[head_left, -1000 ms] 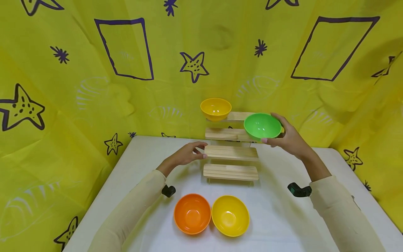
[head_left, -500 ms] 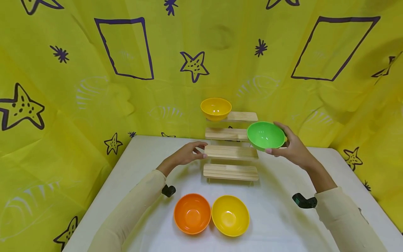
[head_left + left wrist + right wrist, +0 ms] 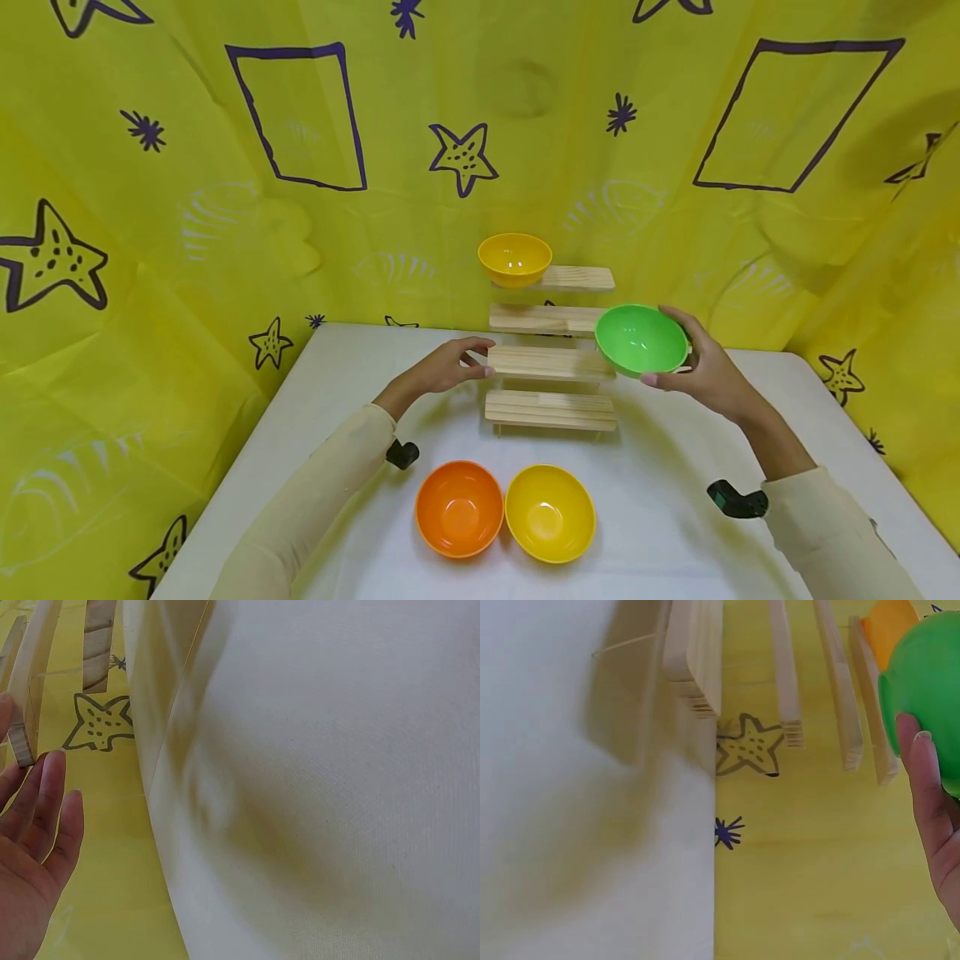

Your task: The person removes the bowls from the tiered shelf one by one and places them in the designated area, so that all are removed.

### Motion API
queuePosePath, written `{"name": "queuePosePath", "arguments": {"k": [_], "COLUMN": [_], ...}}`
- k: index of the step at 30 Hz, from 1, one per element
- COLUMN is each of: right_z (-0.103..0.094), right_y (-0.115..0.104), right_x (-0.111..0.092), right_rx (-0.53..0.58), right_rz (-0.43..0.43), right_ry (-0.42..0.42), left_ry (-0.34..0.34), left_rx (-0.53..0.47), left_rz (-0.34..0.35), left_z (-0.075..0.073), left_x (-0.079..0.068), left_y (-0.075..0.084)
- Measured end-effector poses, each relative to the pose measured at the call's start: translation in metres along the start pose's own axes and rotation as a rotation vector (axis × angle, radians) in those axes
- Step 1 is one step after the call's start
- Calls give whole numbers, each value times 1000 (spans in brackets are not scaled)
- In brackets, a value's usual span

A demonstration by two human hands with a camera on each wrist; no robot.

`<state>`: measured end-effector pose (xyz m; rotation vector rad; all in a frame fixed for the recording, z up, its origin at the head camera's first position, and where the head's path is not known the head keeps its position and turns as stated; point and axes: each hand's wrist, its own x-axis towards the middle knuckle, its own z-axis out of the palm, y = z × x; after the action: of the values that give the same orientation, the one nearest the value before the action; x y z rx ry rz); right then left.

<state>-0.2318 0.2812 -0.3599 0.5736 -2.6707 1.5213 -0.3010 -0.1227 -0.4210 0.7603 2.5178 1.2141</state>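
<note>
A green bowl is in my right hand, which grips it from the right side, thumb in front. The bowl is off any plank, by the right ends of the middle ones on a stepped wooden stand. In the right wrist view, fingers lie against the green bowl. My left hand holds the left end of the stand's second plank from the bottom between thumb and fingers. In the left wrist view, the left hand touches that plank's end.
A yellow-orange bowl sits on the left of the top plank. Before the stand, an orange bowl and a yellow bowl stand side by side on the white table. A patterned yellow cloth surrounds the table's back and sides.
My right hand has brought the green bowl down and a little to the right, away from the upper planks. The left hand has stayed at the plank's end.
</note>
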Motion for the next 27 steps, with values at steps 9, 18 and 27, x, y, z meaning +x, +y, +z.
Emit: {"name": "queuePosePath", "arguments": {"k": [9, 18, 27], "right_z": [5, 9, 9], "right_y": [3, 7, 12], "right_x": [-16, -31, -41], "right_rx": [-33, -28, -27], "right_rz": [-52, -61, -67], "right_ry": [30, 28, 15], "left_ry": [6, 4, 6], "left_rx": [0, -10, -8], "left_rz": [4, -10, -8], "left_z": [0, 1, 0], "left_x": [0, -1, -1], "left_y": [0, 1, 0]}}
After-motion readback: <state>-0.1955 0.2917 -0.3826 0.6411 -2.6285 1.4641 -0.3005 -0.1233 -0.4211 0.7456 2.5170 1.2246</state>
